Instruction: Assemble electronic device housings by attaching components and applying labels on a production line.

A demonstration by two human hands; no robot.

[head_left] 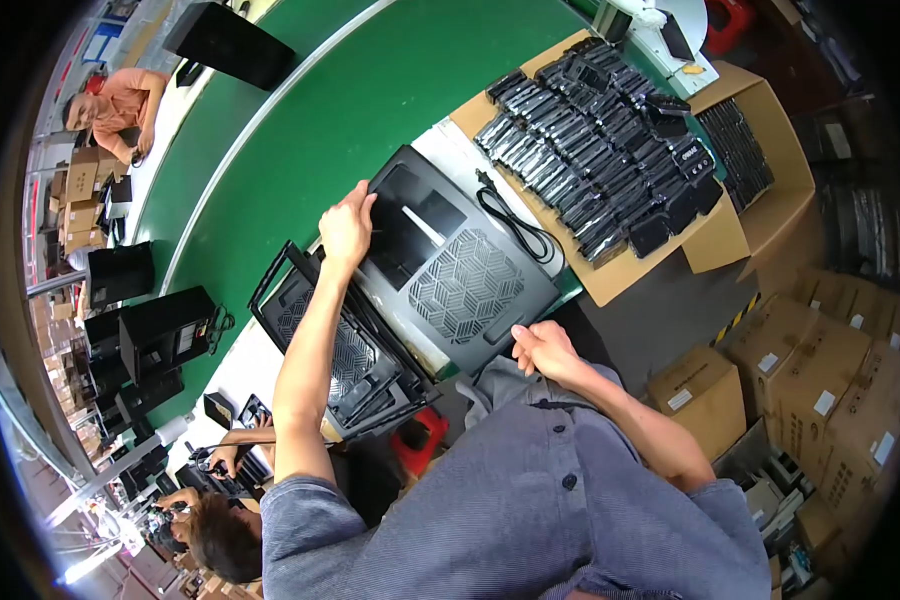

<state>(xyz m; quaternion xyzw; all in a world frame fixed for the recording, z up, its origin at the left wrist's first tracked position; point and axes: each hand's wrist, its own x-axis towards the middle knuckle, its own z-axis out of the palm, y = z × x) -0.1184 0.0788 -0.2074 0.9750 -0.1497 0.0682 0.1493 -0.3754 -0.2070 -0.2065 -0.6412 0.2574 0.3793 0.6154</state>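
Note:
A dark grey panelled housing (pixel 470 285) lies before me, with a glossy dark window at its far end and a geometric-patterned grille at its near end. My left hand (pixel 346 232) is closed on its far left edge, the fingertips partly hidden. Close to the near right corner, my right hand (pixel 545 350) has its fingers curled together; whether they hold anything small does not show. A second black patterned housing with an open frame (pixel 345 345) lies left of the first, under my left forearm. A black power cable (pixel 515 225) is coiled along the right side.
An open carton (pixel 605 280) full of black wrapped packs stands at the right, beside another open carton (pixel 785 165). Closed cartons (pixel 700 400) stack at lower right. Across the green conveyor belt (pixel 370 90) sits a person (pixel 125 105); another person (pixel 225 535) works at lower left.

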